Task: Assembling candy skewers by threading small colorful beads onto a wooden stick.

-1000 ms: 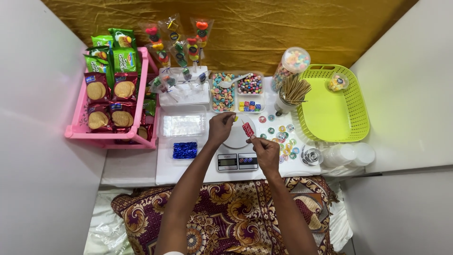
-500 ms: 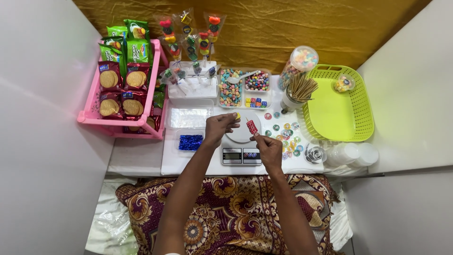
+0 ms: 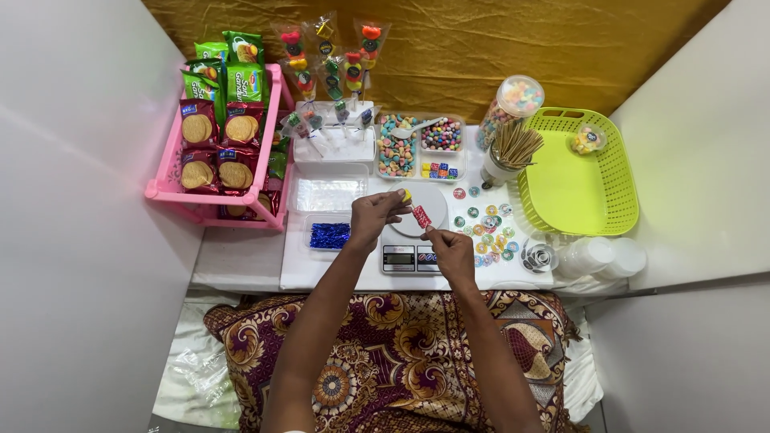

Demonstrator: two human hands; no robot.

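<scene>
Red candy [image 3: 421, 217] sits on a stick pinched by the right hand [image 3: 451, 251], while the left hand [image 3: 373, 216] pinches a yellow sweet [image 3: 407, 195] just beside it, above the scale [image 3: 411, 258].

Pink rack [image 3: 172, 172], lime-green basket [image 3: 618, 200], red candy skewer [image 3: 422, 217]

Red biscuit packets [image 3: 212, 148] and green snack packets [image 3: 227, 72] stand in a pink rack [image 3: 164, 188] at the left. Clear wrapped candy skewers [image 3: 329, 60] stand at the back. Round coloured stickers [image 3: 485, 224] lie beside the kitchen scale, whose small grey screen [image 3: 398, 257] faces the person.
</scene>
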